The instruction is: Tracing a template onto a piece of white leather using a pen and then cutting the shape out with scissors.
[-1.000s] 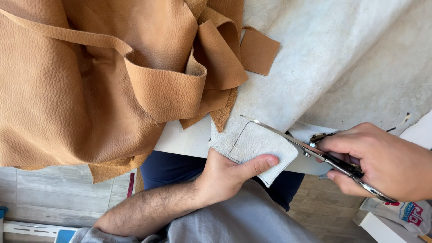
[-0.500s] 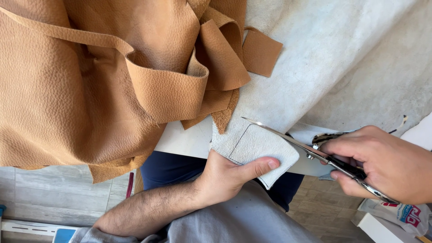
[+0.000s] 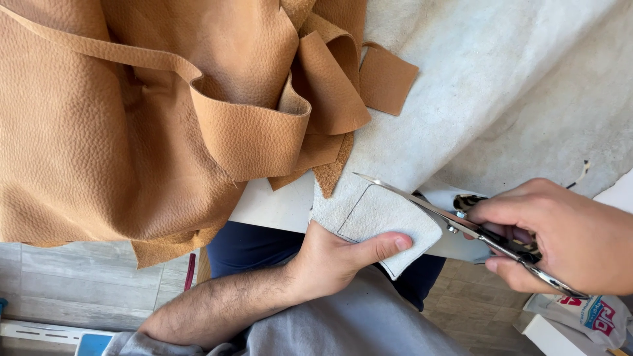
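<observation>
The flap [image 3: 389, 221] hides the left hand's [image 3: 330, 260] fingers; only its thumb shows, pinching the flap from below. Right hand [image 3: 560, 237] grips scissors [image 3: 461, 227], blades along the flap's upper edge.

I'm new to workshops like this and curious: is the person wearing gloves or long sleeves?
No gloves: the left hand and right hand are bare, with no rings or watch showing. The left forearm is bare and hairy. No sleeve shows on either arm in the head view.
</observation>
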